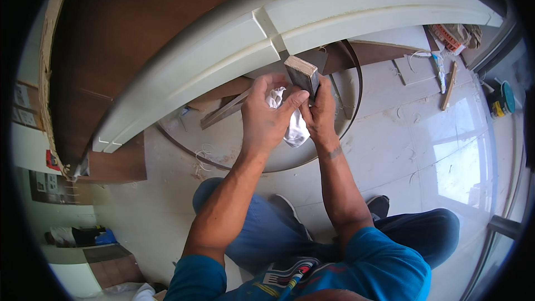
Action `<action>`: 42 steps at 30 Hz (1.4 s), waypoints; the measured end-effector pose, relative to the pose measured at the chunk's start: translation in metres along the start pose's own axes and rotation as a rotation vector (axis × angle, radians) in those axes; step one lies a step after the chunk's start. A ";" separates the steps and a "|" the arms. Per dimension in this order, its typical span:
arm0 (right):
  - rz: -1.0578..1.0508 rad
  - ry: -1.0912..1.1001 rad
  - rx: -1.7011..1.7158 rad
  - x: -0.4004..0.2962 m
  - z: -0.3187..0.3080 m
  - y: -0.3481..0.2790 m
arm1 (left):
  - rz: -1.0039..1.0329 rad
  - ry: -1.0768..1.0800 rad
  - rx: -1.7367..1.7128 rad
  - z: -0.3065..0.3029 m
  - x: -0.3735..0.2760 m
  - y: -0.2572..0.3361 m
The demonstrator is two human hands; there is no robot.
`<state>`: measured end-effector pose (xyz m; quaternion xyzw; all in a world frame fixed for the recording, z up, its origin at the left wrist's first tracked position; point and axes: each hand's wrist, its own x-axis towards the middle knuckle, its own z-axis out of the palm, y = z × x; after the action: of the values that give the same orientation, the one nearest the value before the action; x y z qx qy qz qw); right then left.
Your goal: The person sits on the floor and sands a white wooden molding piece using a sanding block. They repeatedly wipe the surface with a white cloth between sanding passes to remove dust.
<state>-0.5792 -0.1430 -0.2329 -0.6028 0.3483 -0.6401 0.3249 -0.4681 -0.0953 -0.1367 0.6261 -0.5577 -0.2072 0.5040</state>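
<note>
My right hand (322, 113) grips a small rectangular wooden block (304, 76) with dark faces and a bare, pale end, held upright. Close beside it, my left hand (265, 121) is curled around a crumpled white cloth (297, 129), which hangs below the thumb. The left thumb reaches to the block's lower end, where the two hands meet. Just beyond the hands runs a cream panel edge (225, 60) with a long groove and a cross gap. The fingers of my left hand are slightly blurred, and the palms are hidden.
A dark curved strip (358, 88) loops on the tiled floor (376, 142) beneath my hands. Wood offcuts (225, 110) lie inside it. To the right are a wooden stick (449, 85), a teal-lidded tub (503, 98) and a crumpled paper bag (453, 37). A brown panel (159, 16) rises at left.
</note>
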 end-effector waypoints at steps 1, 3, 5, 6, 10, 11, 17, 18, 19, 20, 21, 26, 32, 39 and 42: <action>-0.023 0.000 -0.016 0.000 0.000 0.003 | 0.030 0.027 -0.002 0.003 -0.002 -0.002; -0.071 0.002 -0.047 0.001 0.002 0.013 | -0.025 0.035 0.035 0.008 -0.001 0.002; -0.051 0.019 -0.081 -0.002 0.004 0.026 | 0.007 0.038 0.117 0.012 0.000 0.007; -0.038 0.028 -0.095 -0.004 0.004 0.028 | 0.025 0.059 0.121 0.013 -0.001 0.005; 0.077 -0.051 0.052 -0.008 0.009 0.033 | 0.037 0.083 0.030 0.012 0.004 0.005; 0.108 -0.049 0.141 -0.008 0.010 0.033 | 0.033 0.082 0.011 0.013 0.005 0.003; 0.238 -0.046 0.209 -0.001 0.008 0.030 | 0.026 0.092 0.043 0.019 0.014 0.000; 0.236 -0.046 0.205 0.002 0.010 0.027 | 0.018 0.095 0.034 0.018 0.016 0.002; 0.236 -0.045 0.198 0.005 0.011 0.024 | 0.032 0.100 0.044 0.018 0.018 0.001; 0.229 -0.044 0.167 0.008 0.013 0.024 | 0.045 0.106 0.054 0.017 0.020 0.001; 0.219 -0.040 0.133 0.011 0.013 0.025 | 0.061 0.109 0.060 0.018 0.023 0.001; 0.199 -0.015 0.108 0.024 0.015 0.028 | 0.165 0.196 0.120 0.024 0.032 0.004; 0.185 -0.072 0.013 0.022 0.013 0.023 | 0.175 0.238 0.165 0.026 0.027 -0.003; 0.179 -0.063 -0.044 0.025 0.016 0.006 | 0.229 0.251 0.182 0.025 0.032 -0.003; 0.100 -0.066 -0.106 0.021 0.016 0.022 | 0.244 0.246 0.152 0.025 0.031 -0.007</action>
<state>-0.5647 -0.1729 -0.2394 -0.6220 0.4002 -0.5835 0.3355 -0.4762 -0.1349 -0.1438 0.6108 -0.5775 -0.0237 0.5411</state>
